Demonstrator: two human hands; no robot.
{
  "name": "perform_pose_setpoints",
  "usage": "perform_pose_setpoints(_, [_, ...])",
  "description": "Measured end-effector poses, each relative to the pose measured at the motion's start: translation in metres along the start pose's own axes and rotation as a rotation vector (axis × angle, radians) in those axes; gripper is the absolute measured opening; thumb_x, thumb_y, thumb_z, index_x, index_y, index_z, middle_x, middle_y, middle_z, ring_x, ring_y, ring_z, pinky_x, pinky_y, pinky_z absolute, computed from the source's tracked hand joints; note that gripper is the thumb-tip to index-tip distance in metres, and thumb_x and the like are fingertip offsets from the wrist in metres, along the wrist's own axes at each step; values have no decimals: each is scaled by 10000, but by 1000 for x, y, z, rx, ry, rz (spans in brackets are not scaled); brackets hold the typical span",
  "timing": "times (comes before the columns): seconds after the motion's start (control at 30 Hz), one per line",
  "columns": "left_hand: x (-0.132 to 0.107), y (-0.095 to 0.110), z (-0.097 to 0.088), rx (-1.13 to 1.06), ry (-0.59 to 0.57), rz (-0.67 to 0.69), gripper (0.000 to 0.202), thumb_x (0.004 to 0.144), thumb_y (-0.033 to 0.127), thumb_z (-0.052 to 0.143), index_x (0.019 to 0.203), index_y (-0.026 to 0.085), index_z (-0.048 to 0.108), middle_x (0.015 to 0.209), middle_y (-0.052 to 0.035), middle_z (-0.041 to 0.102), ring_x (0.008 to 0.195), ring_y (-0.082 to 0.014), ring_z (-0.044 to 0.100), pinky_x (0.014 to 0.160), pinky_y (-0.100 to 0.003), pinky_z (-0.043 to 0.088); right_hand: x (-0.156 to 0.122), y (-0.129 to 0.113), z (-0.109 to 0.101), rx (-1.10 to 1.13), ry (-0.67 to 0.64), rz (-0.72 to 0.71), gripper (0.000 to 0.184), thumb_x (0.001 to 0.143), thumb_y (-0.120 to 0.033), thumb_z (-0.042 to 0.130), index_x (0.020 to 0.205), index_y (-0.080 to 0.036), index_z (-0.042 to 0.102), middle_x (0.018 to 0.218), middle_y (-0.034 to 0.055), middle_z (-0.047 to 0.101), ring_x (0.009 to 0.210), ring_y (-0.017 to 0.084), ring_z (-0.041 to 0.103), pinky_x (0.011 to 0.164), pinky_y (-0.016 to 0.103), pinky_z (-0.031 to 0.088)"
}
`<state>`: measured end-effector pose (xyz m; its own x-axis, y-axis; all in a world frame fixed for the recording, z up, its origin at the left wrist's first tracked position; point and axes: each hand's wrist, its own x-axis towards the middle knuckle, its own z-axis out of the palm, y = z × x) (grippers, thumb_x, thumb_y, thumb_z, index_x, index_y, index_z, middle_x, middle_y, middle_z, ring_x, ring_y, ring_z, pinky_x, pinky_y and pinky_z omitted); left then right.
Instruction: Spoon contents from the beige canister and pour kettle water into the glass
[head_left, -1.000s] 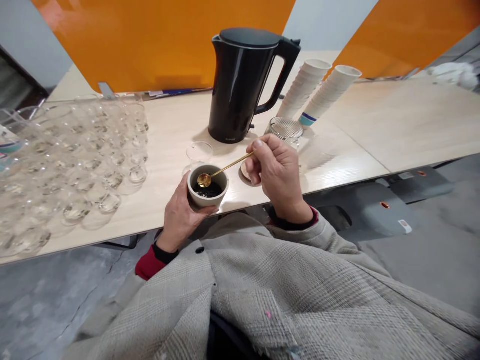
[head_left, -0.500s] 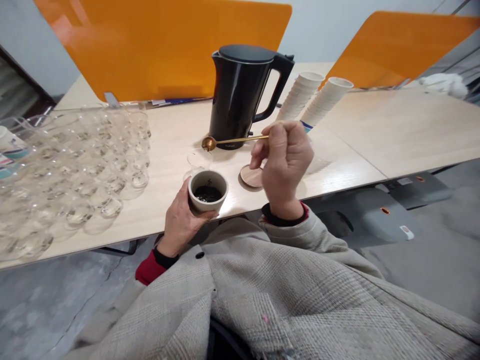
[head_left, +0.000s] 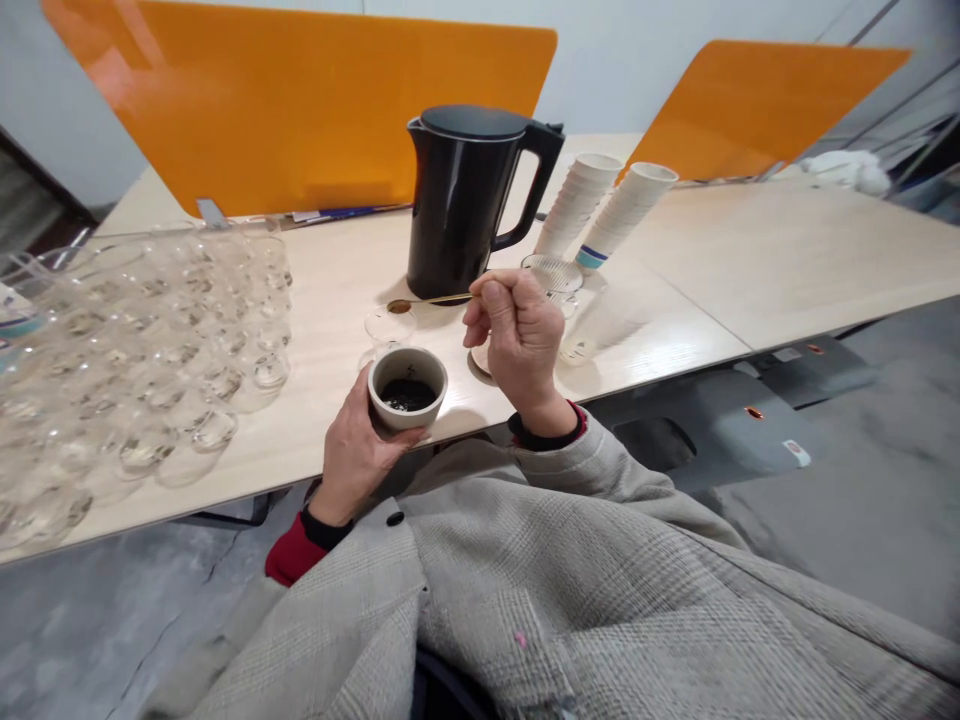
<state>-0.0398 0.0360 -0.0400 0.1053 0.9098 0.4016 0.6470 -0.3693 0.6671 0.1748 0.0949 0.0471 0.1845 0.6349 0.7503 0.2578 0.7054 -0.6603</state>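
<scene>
My left hand [head_left: 358,445] is wrapped round a pale ceramic cup [head_left: 382,412] with dark contents inside, held near the table's front edge. Pinched in my right hand [head_left: 521,335] is a long golden spoon [head_left: 442,298]. Its bowl is over a clear glass [head_left: 384,326] that stands just behind the cup. What lies in the spoon is too small to make out. Beneath my right hand a round wooden coaster [head_left: 481,362] shows in part. Behind the hands stands a black electric kettle [head_left: 461,205] with its lid down.
Many clear glasses [head_left: 187,350] crowd the left side of the table. Two leaning stacks of paper cups [head_left: 634,205] and a ribbed glass [head_left: 553,272] are right of the kettle. Orange dividers [head_left: 300,110] line the back. Grey chairs [head_left: 720,420] stand at the front right.
My right hand has moved down and left, lowering the spoon's bowl to the clear glass. The ribbed glass now shows behind my hand. My left hand still holds the cup; the view shifted slightly.
</scene>
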Motion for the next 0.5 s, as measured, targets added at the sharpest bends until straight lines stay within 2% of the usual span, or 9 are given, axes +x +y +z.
perform_pose_setpoints(0.13, [0, -2, 1, 8, 17, -15, 1069, 752, 553, 942, 1635, 279, 406, 1594, -136, 645, 1444, -379, 654, 1181, -517, 573, 17, 5, -30, -99, 264, -40, 336, 1099, -576, 581, 979, -266, 631, 710, -60, 657, 492, 88, 577, 464, 249, 462])
perform_pose_setpoints(0.23, [0, -2, 2, -7, 33, -11, 1061, 750, 550, 944, 1634, 296, 415, 1591, -127, 650, 1441, -383, 657, 1169, -519, 585, 31, 19, -61, -244, 377, -26, 370, 1101, -603, 546, 1007, -253, 623, 760, -50, 662, 539, 98, 606, 528, 259, 499])
perform_pose_setpoints(0.37, [0, -3, 2, -32, 49, 10, 1027, 768, 554, 932, 1628, 307, 428, 1587, -120, 654, 1428, -380, 668, 1158, -534, 594, 37, 47, -87, -494, 312, 56, 456, 1137, -621, 398, 1058, -235, 628, 829, -19, 673, 607, 126, 665, 619, 282, 526])
perform_pose_setpoints(0.5, [1, -3, 2, -32, 50, 12, 1012, 781, 559, 922, 1627, 305, 430, 1571, -120, 666, 1416, -372, 678, 1155, -534, 597, 36, 78, -90, -718, 211, 142, 452, 1167, -523, 326, 1066, -215, 640, 854, 12, 709, 644, 148, 703, 706, 308, 556])
